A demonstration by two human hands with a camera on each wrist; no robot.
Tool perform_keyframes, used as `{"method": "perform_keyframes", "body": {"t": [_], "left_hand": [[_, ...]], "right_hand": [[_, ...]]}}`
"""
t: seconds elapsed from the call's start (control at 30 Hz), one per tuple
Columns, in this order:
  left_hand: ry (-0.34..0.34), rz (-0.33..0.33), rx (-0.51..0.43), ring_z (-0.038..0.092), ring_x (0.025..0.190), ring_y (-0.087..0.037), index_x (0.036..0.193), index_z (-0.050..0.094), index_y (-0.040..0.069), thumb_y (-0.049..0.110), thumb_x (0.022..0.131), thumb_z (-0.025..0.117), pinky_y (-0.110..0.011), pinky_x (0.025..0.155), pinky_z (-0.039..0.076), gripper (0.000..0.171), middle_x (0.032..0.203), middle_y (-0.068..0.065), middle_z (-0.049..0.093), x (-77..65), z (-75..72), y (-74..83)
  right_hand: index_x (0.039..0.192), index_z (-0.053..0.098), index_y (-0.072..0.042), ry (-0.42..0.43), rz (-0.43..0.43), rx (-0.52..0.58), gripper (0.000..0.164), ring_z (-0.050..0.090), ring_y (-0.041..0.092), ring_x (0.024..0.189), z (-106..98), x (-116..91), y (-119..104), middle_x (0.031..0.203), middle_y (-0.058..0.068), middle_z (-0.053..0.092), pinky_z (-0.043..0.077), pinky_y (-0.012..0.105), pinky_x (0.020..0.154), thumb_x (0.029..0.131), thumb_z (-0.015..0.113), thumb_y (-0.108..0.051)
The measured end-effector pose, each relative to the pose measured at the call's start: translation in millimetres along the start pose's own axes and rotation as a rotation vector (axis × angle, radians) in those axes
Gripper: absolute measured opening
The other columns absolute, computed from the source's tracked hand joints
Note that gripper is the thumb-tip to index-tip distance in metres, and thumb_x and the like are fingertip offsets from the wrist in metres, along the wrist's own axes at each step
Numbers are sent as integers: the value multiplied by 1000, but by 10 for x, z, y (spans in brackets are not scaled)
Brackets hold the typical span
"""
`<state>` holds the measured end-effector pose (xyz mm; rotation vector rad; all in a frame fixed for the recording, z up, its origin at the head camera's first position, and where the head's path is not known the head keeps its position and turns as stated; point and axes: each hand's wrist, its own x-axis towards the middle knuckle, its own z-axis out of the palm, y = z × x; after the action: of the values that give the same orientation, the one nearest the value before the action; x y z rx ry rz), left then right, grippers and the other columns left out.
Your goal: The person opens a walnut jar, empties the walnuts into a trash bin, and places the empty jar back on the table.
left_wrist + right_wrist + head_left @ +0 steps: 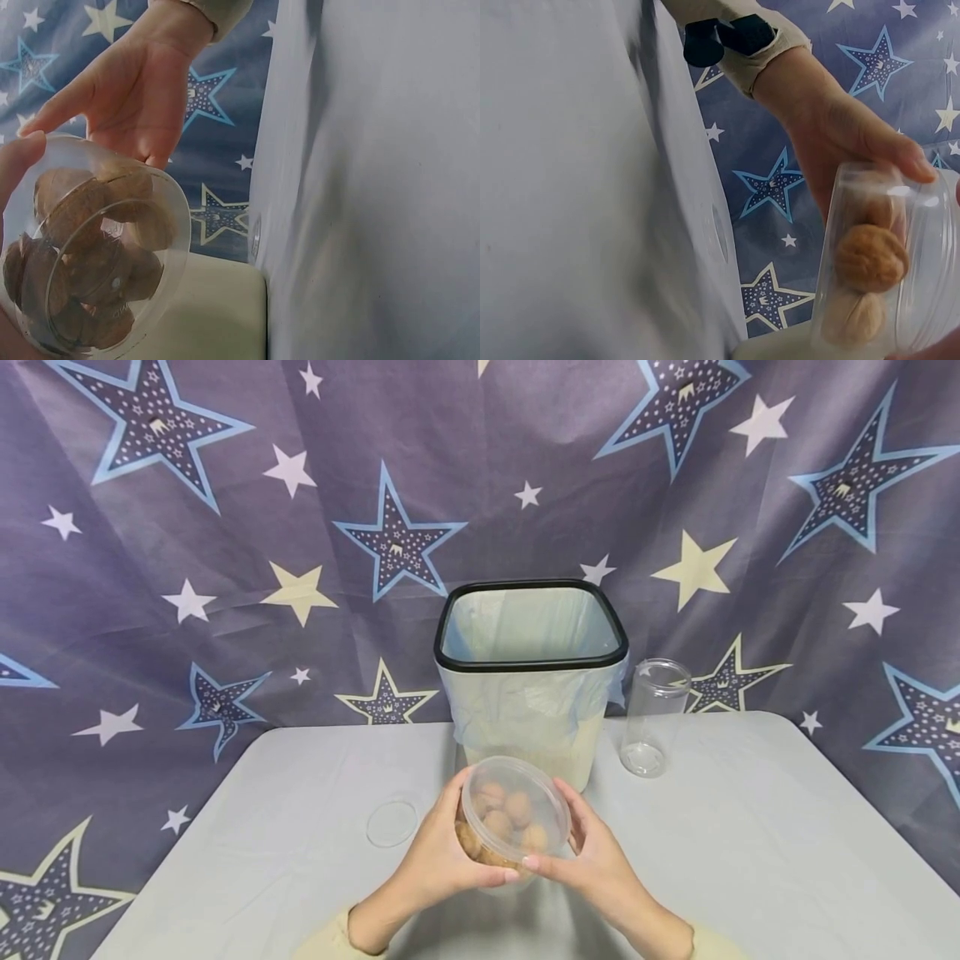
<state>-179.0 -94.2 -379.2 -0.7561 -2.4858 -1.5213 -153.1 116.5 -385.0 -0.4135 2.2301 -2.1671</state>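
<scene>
In the head view, a clear round plastic tub [491, 864] of walnuts [497, 824] is tilted above the table, in front of the bin. A translucent lid [551, 802] covers its top. My left hand [435, 853] grips the tub's left side, and my right hand [600, 857] grips the right side. Both thumbs lie along the near side; some fingers are hidden behind the tub. Several brown walnuts [97, 262] show through the tub's base in the left wrist view. From the right wrist, a walnut [871, 259] is visible through the tub wall.
Directly beyond the tub stands a white bin [528, 727] with a black rim and a pale blue liner. To its right is a tall clear jar [656, 718]. A thin clear disc [392, 823] lies left of my hands on the white-covered table [757, 852]. A starry curtain [480, 435] hangs behind.
</scene>
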Motion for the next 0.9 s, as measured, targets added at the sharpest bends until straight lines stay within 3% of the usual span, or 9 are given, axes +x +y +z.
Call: {"method": "perform_keyframes", "body": {"t": [0.1, 0.33, 0.43, 0.67, 0.9], "left_hand": [[-16, 17, -8, 53, 111, -17, 144, 29, 22, 37, 53, 91, -41, 95, 42, 112, 126, -1, 53, 1, -11, -11], [-33, 54, -28, 54, 111, -18, 143, 31, 22, 33, 53, 91, -40, 96, 42, 109, 123, 2, 57, 9, -36, -26], [-40, 74, -42, 55, 110, -18, 143, 32, 21, 30, 53, 92, -38, 96, 42, 108, 121, 2, 58, 16, -47, -30], [-103, 92, -96, 55, 110, -20, 143, 32, 19, 26, 55, 91, -36, 98, 40, 107, 122, -1, 58, 32, -84, -55], [-163, 76, -137, 52, 116, -22, 143, 32, 19, 24, 56, 89, -41, 102, 35, 104, 125, -1, 56, 34, -115, -77]], "right_hand": [[146, 20, 5, -13, -16, 1, 96, 24, 35, 139, -12, 3, 10, 150, 23, 28, 19, 45, 110, 72, 80, -11], [145, 21, 8, -52, -109, 35, 96, 27, 40, 134, -37, 20, 34, 146, 28, 31, 29, 10, 100, 72, 81, -9], [144, 22, 10, -75, -160, 49, 95, 29, 38, 133, -55, 31, 45, 145, 30, 30, 30, 10, 100, 71, 81, -8], [143, 20, 12, -156, -254, 102, 96, 37, 1, 129, -112, 53, 102, 144, 36, 25, 30, 13, 102, 73, 81, -13], [142, 19, 14, -239, -322, 151, 97, 41, 3, 127, -167, 97, 178, 140, 41, 25, 32, 15, 103, 75, 80, -20]]}}
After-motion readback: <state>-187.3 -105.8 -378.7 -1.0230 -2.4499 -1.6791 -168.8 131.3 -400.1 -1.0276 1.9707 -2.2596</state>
